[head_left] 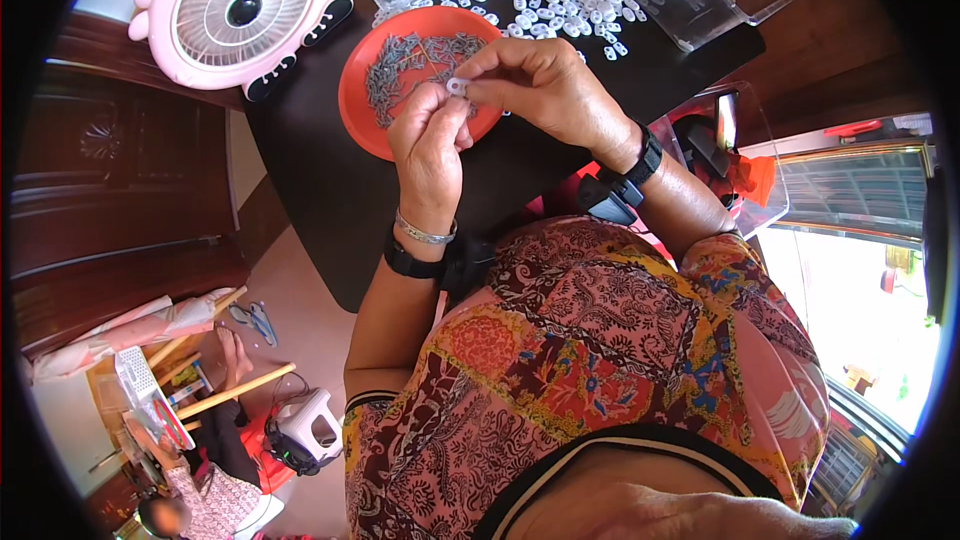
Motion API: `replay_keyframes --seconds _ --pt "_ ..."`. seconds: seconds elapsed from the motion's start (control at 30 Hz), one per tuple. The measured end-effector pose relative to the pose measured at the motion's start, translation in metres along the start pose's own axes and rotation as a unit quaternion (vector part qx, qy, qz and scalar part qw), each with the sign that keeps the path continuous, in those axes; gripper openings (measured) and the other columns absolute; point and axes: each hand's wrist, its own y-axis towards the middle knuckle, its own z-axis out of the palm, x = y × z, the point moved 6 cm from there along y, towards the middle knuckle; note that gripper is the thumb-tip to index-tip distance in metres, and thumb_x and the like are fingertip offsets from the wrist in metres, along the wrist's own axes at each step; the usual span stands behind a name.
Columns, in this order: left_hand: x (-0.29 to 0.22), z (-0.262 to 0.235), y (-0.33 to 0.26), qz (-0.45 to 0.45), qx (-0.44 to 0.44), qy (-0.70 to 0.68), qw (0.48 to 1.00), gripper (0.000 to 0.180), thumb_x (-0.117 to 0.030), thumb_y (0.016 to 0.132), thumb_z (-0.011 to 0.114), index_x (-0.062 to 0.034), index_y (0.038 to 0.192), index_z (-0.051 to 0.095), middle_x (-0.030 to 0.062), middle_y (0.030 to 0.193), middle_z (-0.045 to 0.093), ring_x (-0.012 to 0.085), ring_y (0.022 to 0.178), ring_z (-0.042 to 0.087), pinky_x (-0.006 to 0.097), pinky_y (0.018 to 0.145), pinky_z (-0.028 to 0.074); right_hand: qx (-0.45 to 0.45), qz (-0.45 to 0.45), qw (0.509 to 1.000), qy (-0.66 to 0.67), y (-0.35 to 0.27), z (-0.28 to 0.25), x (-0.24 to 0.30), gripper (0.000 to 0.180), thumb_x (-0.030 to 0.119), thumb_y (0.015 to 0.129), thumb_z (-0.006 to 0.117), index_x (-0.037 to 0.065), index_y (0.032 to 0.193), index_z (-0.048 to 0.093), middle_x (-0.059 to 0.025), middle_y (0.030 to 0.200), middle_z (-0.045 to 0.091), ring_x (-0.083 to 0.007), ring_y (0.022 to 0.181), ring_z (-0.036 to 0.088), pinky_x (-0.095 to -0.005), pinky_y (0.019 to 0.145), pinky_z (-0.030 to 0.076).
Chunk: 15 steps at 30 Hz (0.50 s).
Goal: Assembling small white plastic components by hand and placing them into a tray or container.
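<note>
A small white plastic piece with holes (457, 86) is pinched between my two hands, above the near right rim of a red-orange plate (352, 100). My left hand (430, 140) grips its lower left side with thumb and curled fingers. From the right, my right hand (550, 90) holds the same piece between thumb and forefinger. Many small grey metal pins or screws (400, 70) lie heaped in the plate; their exact kind is too small to tell. Whether one sits in the held piece is hidden by my fingers.
Many white plastic pieces (570, 0) spread across the far side of the black table (310, 180), beside a clear plastic tray (700, 0). A pink fan (245, 10) stands at the far left. Another person (215, 500) sits at the lower left near a grey-white device (305, 425).
</note>
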Motion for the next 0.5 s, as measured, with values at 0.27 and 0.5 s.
replay_keyframes --seconds 0.27,0.5 --pt "0.004 0.001 -0.001 -0.061 -0.013 -0.060 0.996 0.018 -0.017 0.089 0.050 -0.0023 0.084 0.060 0.0007 0.061 0.054 0.0075 0.053 0.049 0.019 0.049 0.036 -0.003 -0.064 0.987 -0.151 -0.005 0.002 0.007 0.026 0.009 0.074 0.071 0.004 0.100 0.065 -0.0070 0.080 0.067 -0.0160 0.075 0.067 -0.0274 0.068 0.053" --pt "0.011 -0.003 0.001 -0.061 0.018 -0.058 0.996 0.025 -0.021 0.090 0.048 0.0001 0.092 0.062 0.0033 0.066 0.058 0.0098 0.053 0.053 0.021 0.049 0.039 0.025 -0.100 0.974 -0.201 -0.003 0.007 0.016 0.028 0.010 0.072 0.071 0.004 0.099 0.065 -0.0097 0.084 0.067 -0.0225 0.076 0.067 -0.0307 0.069 0.054"
